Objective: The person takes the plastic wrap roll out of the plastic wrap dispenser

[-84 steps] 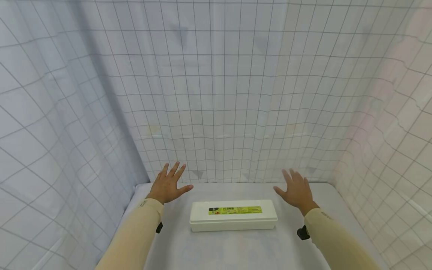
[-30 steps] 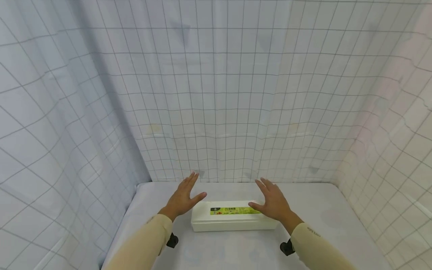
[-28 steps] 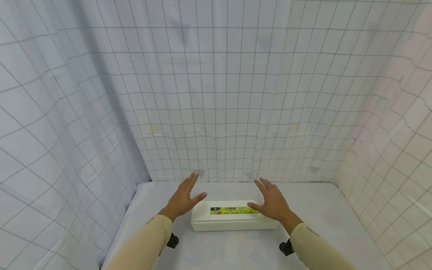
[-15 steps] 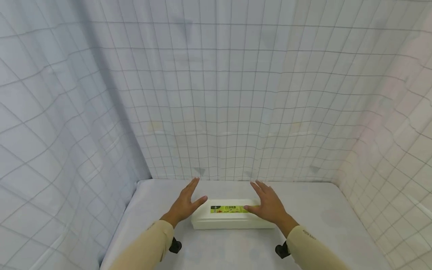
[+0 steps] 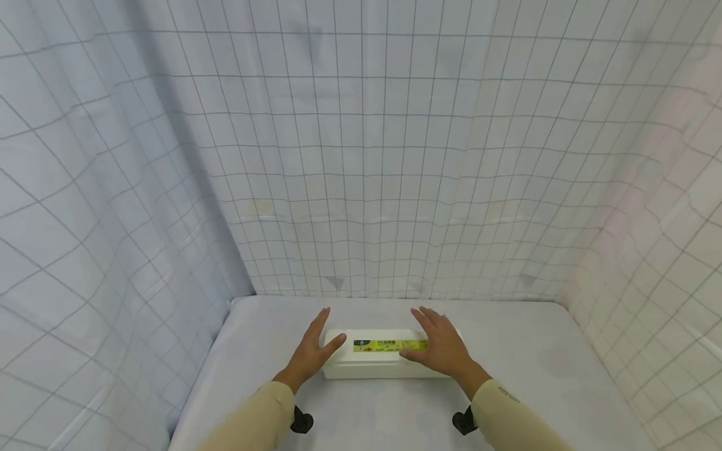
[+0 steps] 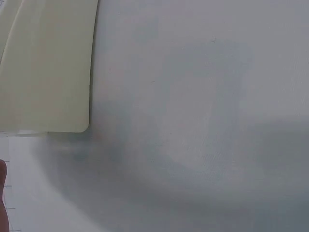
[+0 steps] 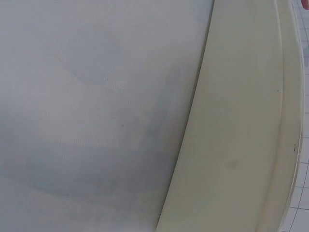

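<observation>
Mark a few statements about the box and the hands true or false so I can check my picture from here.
1. The white box lies on a white surface. True.
2. In the head view, the right hand overlaps part of the yellow-green label. True.
3. The label is on the box's front wall. False: it is on top.
4. Both hands, right and left, are clenched into fists. False: their fingers are extended.

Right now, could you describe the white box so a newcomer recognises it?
Find the white table below the gridded backdrop. On it, partly hidden by the right hand, lies a long white box. Its yellow-green label sets it apart from the table.
</observation>
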{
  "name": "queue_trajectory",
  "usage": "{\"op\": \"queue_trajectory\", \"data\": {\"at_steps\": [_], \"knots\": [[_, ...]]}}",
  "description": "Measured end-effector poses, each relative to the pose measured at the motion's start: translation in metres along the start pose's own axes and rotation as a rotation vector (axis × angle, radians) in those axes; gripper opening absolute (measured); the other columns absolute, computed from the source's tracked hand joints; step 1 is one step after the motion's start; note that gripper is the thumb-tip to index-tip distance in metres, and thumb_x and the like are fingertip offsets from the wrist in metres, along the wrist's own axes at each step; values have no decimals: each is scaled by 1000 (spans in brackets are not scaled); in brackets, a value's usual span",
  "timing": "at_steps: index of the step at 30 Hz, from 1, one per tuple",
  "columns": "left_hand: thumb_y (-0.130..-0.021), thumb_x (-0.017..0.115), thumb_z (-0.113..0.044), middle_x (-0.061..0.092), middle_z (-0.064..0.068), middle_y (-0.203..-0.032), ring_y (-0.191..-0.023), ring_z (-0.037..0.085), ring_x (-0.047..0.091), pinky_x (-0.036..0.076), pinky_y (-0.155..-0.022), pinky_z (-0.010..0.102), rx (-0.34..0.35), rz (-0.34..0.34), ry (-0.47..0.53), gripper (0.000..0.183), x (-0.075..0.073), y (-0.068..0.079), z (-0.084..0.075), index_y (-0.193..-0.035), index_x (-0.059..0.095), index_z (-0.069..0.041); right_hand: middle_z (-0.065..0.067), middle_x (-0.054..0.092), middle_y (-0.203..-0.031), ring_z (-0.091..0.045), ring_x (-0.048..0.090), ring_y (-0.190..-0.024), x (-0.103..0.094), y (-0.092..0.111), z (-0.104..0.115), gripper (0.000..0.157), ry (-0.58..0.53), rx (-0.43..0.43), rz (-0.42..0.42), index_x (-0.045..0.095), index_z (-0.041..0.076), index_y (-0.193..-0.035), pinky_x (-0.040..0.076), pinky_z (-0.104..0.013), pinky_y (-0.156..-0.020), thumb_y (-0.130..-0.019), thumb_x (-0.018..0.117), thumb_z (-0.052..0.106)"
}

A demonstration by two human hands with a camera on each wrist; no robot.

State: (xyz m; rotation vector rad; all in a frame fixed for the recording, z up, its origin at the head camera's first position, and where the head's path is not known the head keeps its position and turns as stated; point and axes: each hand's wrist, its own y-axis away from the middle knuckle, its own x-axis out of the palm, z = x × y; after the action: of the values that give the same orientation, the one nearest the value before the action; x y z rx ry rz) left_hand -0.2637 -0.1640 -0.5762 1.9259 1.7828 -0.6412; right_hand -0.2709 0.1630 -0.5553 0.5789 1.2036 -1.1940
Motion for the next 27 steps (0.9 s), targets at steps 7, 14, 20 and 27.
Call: {"op": "queue_trajectory", "data": {"at_steps": [7,14,20,27], "knots": [[-87,73,-59,19,13,-172,-157,42,18,19,-124,66,-92,-2,69,102,16,4,9,-165,19,-22,-13,49,-156,-37,44,-146,4,1,6,102,-14,-4,-9,44,17,-155,32,-60,-122,-74,77,71],[-82,80,-57,21,18,-170,-156,45,20,19,-124,66,-126,8,156,111,22,9,16,-166,16,-21,-12,51,-154,-35,45,-145,11,-4,17,104,4,-13,19,47,19,-153,32,-60,-122,-70,79,73],[-81,81,-56,21,17,-170,-155,45,21,20,-124,65,-146,-12,203,115,27,7,17,-166,11,-21,-9,53,-154,-32,47,-144,20,-7,24,106,37,-38,56,47,19,-154,32,-59,-122,-69,79,75],[-76,82,-62,25,21,-168,-152,48,27,27,-120,67,-221,-1,154,124,29,8,19,-166,9,-17,-8,50,-157,-32,44,-147,26,-9,32,106,-39,-21,126,45,21,-155,27,-59,-124,-70,80,73]]}}
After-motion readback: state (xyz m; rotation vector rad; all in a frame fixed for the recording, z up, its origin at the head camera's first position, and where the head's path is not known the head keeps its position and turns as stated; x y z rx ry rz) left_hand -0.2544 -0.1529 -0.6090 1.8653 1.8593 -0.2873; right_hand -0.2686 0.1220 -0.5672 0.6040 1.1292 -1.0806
